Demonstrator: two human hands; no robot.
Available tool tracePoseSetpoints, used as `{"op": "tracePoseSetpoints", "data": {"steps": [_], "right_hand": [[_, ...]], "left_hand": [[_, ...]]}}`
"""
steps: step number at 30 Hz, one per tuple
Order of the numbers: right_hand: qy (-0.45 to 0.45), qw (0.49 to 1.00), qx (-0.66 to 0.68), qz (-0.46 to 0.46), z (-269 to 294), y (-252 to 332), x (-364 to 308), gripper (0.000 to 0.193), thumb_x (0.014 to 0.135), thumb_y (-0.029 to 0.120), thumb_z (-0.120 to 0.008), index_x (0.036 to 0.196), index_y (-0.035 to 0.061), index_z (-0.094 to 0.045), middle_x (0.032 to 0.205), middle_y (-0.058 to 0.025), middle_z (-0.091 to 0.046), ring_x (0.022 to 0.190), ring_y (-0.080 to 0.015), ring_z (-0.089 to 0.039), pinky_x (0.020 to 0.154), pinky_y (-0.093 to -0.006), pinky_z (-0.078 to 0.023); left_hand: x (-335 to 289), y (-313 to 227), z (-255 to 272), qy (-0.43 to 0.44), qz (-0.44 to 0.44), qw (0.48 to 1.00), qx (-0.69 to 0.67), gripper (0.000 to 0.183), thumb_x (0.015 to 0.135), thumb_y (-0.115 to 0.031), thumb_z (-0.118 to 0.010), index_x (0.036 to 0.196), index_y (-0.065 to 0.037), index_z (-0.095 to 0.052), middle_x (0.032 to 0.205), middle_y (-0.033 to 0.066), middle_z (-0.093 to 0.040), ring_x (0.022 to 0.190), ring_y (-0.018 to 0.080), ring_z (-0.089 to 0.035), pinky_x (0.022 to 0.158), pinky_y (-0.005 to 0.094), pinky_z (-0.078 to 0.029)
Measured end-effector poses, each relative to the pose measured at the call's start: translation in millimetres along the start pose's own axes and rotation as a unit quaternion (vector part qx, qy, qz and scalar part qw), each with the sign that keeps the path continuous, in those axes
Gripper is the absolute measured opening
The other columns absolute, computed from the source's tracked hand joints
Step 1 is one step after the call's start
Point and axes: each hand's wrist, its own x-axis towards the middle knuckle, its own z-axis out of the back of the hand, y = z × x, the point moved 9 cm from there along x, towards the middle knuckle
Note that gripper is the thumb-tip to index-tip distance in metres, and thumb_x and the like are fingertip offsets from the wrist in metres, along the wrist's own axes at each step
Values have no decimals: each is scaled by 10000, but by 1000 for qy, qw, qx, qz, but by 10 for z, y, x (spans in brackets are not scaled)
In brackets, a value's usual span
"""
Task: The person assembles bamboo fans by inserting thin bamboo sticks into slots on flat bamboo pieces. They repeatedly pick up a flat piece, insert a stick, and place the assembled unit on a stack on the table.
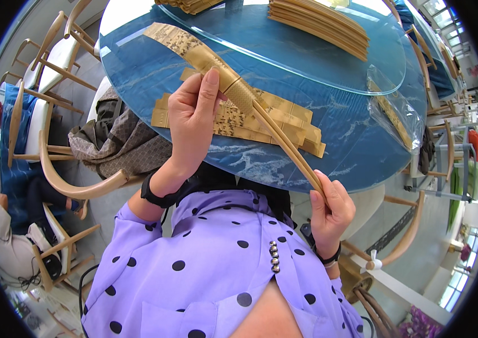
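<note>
My left hand (194,112) pinches a long gold paper chopstick sleeve (185,48) with dark printed marks, thumb pressed on top. Out of its lower end come light wooden chopsticks (287,143), partly inside the sleeve. Lower right, the fingers of my right hand (332,211) close around the chopsticks' far ends. The sleeve and sticks slant from upper left to lower right above the table. Beneath them, several flat gold sleeves (295,115) lie overlapped on the blue tabletop, partly hidden by my left hand.
A glass turntable (239,48) covers the far part of the blue round table (357,172). On it rests a stack of long tan strips (320,25). A clear plastic bag (394,110) lies at the right. A wooden chair with a patterned bag (118,135) stands left.
</note>
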Motion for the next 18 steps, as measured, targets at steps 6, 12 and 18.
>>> {"op": "tracePoseSetpoints", "data": {"steps": [6,12,18], "right_hand": [[1,999,-9,40,-85,86,-14,324,914,86,-750,1215,-33,-721,669,-55,-447,524,-170,-423,484,-307,-344],[8,999,-37,39,-93,68,20,331,909,75,-752,1219,-36,-716,665,-60,-475,519,-175,-439,480,-310,-352],[-28,999,-8,18,-67,31,-19,273,912,62,-747,1161,-44,-712,689,-67,-557,515,-165,-474,484,-294,-377]], "left_hand": [[-185,21,-156,30,-39,999,5,297,1080,-232,-598,899,-8,-671,744,-46,-560,665,4,-441,586,183,-358],[-142,170,-206,55,31,997,40,321,1104,-279,-540,920,-52,-673,650,-78,-463,548,-4,-333,468,190,-222],[-227,286,-371,88,36,995,20,336,1106,-284,-533,891,-58,-656,633,-77,-445,539,-1,-318,464,197,-220]]}}
